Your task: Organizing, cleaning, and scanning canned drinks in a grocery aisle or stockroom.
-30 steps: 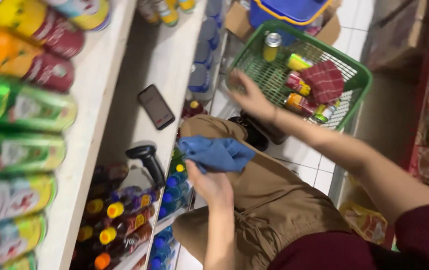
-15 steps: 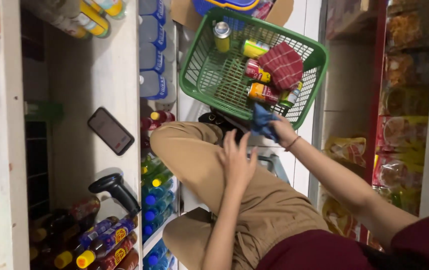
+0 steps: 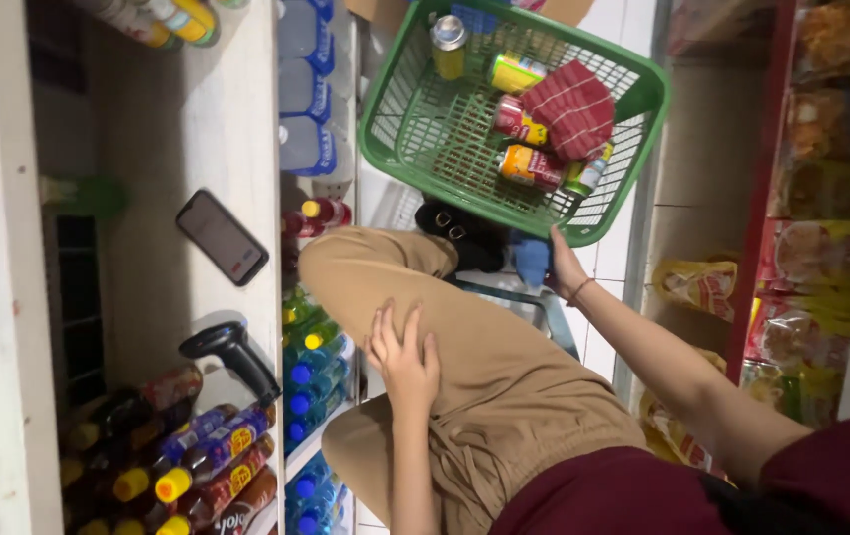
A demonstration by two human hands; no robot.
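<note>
A blue cloth [image 3: 531, 260] is clutched in the right hand [image 3: 562, 266], which is stretched out past the raised knee, with a thin band seen round its wrist. The cloth is bunched in the closed fingers and hangs just below the near rim of a green wire basket [image 3: 400, 139], beside a black shoe [image 3: 464, 236]; whether cloth and basket touch cannot be told. Just beyond the right hand, inside the basket, several drink cans [image 3: 529, 166] are seen lying on their sides, one can [image 3: 448, 45] stands at the far end, and a folded red checked cloth [image 3: 571, 107] lies over them.

The left hand [image 3: 405, 359] is laid flat on the thigh of the tan trousers [image 3: 504, 376], fingers spread and nothing held.

To the outer side of the left hand a pale shelf board [image 3: 187, 129] is seen, on which a dark phone [image 3: 222, 237] lies face up. Nearer that hand, a black handheld scanner [image 3: 231, 354] is propped at the shelf edge, with rows of coloured bottles [image 3: 197, 456] below it and blue-capped bottles [image 3: 311, 367] between scanner and knee.
</note>
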